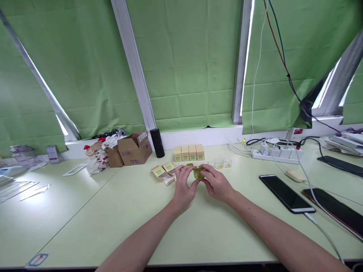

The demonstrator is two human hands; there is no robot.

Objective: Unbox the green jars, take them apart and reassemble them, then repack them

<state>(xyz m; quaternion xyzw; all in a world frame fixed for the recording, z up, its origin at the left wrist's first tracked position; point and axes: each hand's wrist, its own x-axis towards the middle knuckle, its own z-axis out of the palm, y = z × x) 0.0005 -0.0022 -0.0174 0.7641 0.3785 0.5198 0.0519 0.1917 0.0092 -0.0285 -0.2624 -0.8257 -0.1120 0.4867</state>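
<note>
A small olive-green square container (199, 173) is held up just above the table between my two hands. My left hand (183, 187) grips its left side with thumb and fingers. My right hand (217, 184) pinches the right side, and a finger reaches over or into the container; the exact contact is partly hidden. Just behind it lies a green piece (190, 164), perhaps a lid. To the left are opened kraft-coloured cartons (159, 172) with green labels. Behind my hands several similar cartons (188, 153) stand in a row. Clear small cups (222, 163) with yellow bits sit to the right.
A black cylinder (157, 143) and a brown cardboard box (135, 149) stand at the back left, beside a white patterned bag (97, 158). A power strip (276, 155) with cables lies back right. A charging phone (286, 192) and another dark device (337, 209) lie on the right.
</note>
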